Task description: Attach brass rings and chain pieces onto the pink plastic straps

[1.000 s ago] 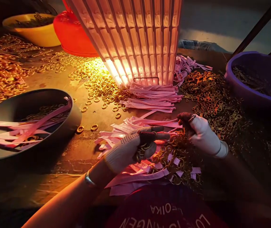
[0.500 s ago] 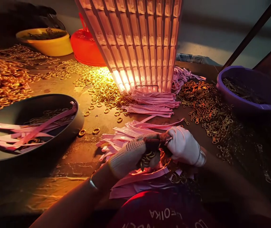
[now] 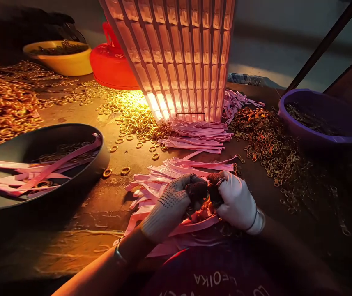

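My left hand [image 3: 173, 201], in a pale knitted glove with dark dots and dark fingertips, is closed with its fingers curled in. Facing it, my right hand [image 3: 236, 200], in a white glove with dark fingertips, is pinched shut. The fingertips of both hands nearly meet, and what they hold is hidden in shadow. Beneath and around them lie pink straps [image 3: 151, 185], spread in a loose heap. Farther back, more pink straps [image 3: 199, 135] are stacked in neat bundles. Reddish-lit metal pieces show below, between the hands.
A tall ribbed lamp panel [image 3: 176, 61] glows behind the straps. Brass rings [image 3: 132, 117] and metal clasps [image 3: 263, 137] lie in piles. Around them stand a grey basin [image 3: 102, 160], a yellow basin [image 3: 67, 63], a red container [image 3: 111, 65] and a purple basin [image 3: 320, 131].
My hands have shifted slightly and turned, with the fingertips now a little apart. Brass rings that showed under my left hand are now hidden from view.
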Demonstrator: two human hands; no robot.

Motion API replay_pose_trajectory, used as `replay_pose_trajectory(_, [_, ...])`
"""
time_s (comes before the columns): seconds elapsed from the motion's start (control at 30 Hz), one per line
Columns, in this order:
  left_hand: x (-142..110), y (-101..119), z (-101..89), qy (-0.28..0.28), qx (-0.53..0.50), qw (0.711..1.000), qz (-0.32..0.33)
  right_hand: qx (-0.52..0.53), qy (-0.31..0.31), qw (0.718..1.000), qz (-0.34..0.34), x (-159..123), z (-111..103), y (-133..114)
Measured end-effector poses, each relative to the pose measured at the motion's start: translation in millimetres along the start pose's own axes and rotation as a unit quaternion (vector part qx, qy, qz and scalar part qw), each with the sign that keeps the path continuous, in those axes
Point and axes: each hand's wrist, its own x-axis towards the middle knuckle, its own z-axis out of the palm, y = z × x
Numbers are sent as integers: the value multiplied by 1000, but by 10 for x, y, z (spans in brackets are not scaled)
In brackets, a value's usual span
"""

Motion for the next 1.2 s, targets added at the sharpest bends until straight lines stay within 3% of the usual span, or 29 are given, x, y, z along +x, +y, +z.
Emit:
replay_pose_trajectory(0.13, [-1,67,-1,-2,-25,1000,7,125,-1,991,-50,-3,-19,56])
replay_pose_trajectory(0.27, [12,66,44,8,-13,1000,25,149,-18,986,-72,2,10,72])
replay_pose_trajectory(0.43, [19,31,107,-5,-34,998,49,140,75,984,-82,-24,43,86])
replay_pose_trajectory(0.53, [-5,42,72,15,45,997,67,116,95,987,-64,-36,-2,132])
replay_pose_trajectory(0.67, [-18,64,-18,42,224,962,150,28,-11,998,-47,-16,-46,167])
replay_pose_trajectory(0.73, [-4,72,-44,33,274,947,166,60,-47,996,-43,7,-47,168])
replay_pose_trajectory(0.8, [12,76,-51,12,247,958,143,158,-39,986,-28,25,-44,167])
replay_pose_trajectory(0.93, [4,88,-32,-38,64,997,32,317,2,948,32,3,-50,169])
replay_pose_trajectory(1.07, [-43,103,7,-14,-24,999,21,313,9,945,91,-53,-57,130])
replay_pose_trajectory(1.2, [-48,68,41,-14,6,999,33,247,-25,965,89,-64,-38,63])
